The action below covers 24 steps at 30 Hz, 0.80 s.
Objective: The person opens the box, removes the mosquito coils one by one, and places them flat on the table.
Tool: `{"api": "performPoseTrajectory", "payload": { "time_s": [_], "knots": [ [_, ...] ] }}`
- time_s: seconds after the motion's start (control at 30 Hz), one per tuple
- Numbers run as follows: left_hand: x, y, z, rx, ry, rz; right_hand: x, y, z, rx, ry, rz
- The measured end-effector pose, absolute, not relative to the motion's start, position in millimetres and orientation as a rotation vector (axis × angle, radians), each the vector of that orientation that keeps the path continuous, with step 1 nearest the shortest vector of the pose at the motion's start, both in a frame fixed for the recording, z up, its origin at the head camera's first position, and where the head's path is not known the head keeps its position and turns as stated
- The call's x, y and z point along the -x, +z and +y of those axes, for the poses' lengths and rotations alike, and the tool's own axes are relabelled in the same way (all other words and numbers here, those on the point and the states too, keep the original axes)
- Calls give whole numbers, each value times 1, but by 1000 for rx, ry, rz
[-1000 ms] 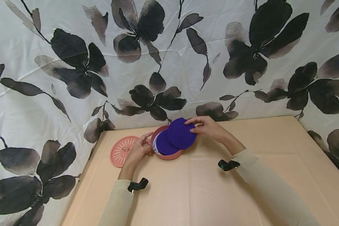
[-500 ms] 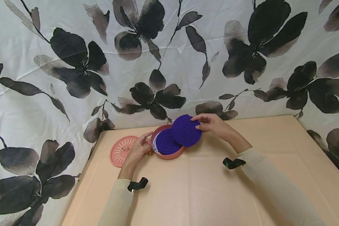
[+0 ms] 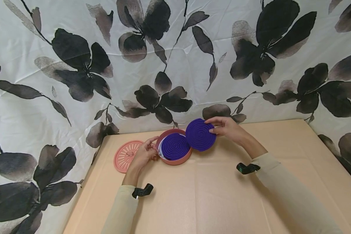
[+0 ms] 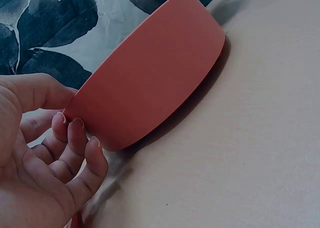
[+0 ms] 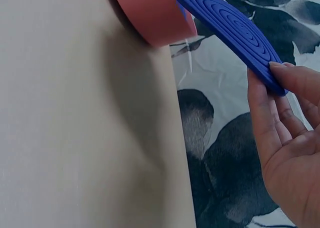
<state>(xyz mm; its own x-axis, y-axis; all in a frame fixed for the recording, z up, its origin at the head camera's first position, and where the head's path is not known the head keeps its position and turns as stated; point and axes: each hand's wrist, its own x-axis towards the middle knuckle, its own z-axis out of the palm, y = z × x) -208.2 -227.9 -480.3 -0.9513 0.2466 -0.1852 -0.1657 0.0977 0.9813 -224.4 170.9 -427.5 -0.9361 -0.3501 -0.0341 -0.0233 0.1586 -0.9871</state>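
In the head view a round, coral-red container (image 3: 179,162) stands near the table's back edge. Inside it lies a purple-blue spiral-grooved coaster (image 3: 174,147), with something white showing at its left side. My left hand (image 3: 144,155) holds the container's left rim; the left wrist view has its fingers (image 4: 75,133) against the plain outer wall (image 4: 155,73). A second spiral coaster (image 3: 201,135) is tilted in the air, right of the container. My right hand (image 3: 228,130) pinches its right edge, the thumb (image 5: 295,78) on the grooved face and fingers beneath.
A coral round lid (image 3: 125,156) with radiating slots lies left of the container, partly behind my left hand. The light tan table (image 3: 210,195) spreads toward me. A floral cloth (image 3: 187,71) hangs right behind the table's back edge.
My right hand has moved the raised coaster to the right, off the one in the container, which is now more fully seen. My left hand and the container stay put.
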Motion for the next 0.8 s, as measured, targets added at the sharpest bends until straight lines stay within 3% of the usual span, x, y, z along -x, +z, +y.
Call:
{"api": "performPoseTrajectory", "payload": {
  "time_s": [0.8],
  "knots": [
    [210, -482, -220, -67, 1965, 2117, 252, -446, 204, 302, -1871, 2206]
  ]
}}
